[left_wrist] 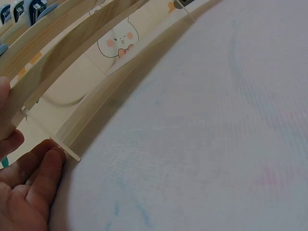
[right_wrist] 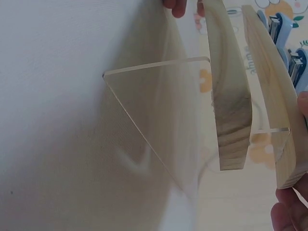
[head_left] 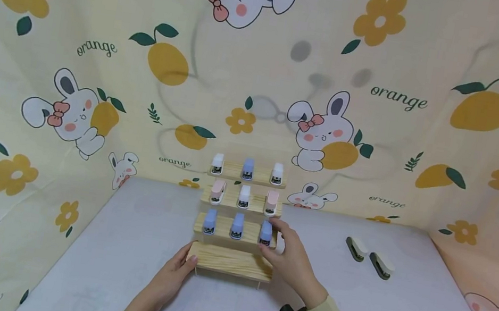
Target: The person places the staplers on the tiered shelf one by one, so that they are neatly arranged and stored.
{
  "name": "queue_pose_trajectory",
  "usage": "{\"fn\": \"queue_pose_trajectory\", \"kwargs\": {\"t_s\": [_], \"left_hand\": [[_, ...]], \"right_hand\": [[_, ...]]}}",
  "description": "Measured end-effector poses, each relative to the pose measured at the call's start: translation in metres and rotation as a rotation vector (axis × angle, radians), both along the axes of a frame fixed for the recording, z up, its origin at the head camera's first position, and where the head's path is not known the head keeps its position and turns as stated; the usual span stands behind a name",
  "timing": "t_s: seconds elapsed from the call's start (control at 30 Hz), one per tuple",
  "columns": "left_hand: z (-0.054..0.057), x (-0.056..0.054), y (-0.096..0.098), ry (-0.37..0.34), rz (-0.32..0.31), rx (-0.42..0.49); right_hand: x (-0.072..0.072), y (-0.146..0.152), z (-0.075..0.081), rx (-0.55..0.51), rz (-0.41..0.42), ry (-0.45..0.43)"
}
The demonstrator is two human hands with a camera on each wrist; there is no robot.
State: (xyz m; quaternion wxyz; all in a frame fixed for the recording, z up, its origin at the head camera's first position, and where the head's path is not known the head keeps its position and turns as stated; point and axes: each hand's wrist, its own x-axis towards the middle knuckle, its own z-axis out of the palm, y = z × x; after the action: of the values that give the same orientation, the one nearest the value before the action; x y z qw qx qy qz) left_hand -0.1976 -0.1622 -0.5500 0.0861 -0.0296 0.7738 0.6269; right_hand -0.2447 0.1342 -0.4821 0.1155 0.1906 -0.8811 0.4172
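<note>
A tiered wooden display stand (head_left: 231, 260) on clear side supports carries small staplers on its upper shelves; the lowest shelf is bare. My left hand (head_left: 171, 275) grips the left end of that lowest shelf, thumb on top. At the right end of the shelf above it, my right hand (head_left: 294, 261) pinches a blue stapler (head_left: 266, 233) between thumb and index finger. Two more blue staplers (head_left: 237, 226) stand to its left. In the right wrist view, fingers (right_wrist: 284, 211) lie by the shelf's end; the pinched stapler is largely out of frame there.
The middle shelf bears a white stapler (head_left: 244, 196) between two pink ones (head_left: 217, 191). A blue stapler (head_left: 248, 169) stands between two white ones on top. Two white-and-dark-green staplers (head_left: 380, 265) lie on the white table at right. A patterned cloth (head_left: 262, 71) hangs behind.
</note>
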Motion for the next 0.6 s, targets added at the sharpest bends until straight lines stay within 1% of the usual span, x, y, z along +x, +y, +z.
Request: {"fn": "queue_pose_trajectory", "kwargs": {"t_s": [0.17,0.33,0.43,0.6], "left_hand": [[0.001,0.000,0.000,-0.001,-0.008,0.000],[0.001,0.001,0.000,-0.001,-0.010,0.005],[0.001,0.001,0.001,-0.003,-0.006,-0.007],[0.001,0.001,0.001,-0.001,-0.002,-0.006]], "right_hand": [[0.001,0.001,0.001,-0.013,-0.003,-0.004],[0.005,0.005,0.002,-0.015,-0.025,-0.039],[0.008,0.012,0.003,0.000,-0.040,-0.057],[0.012,0.031,0.002,0.032,-0.066,-0.054]]}}
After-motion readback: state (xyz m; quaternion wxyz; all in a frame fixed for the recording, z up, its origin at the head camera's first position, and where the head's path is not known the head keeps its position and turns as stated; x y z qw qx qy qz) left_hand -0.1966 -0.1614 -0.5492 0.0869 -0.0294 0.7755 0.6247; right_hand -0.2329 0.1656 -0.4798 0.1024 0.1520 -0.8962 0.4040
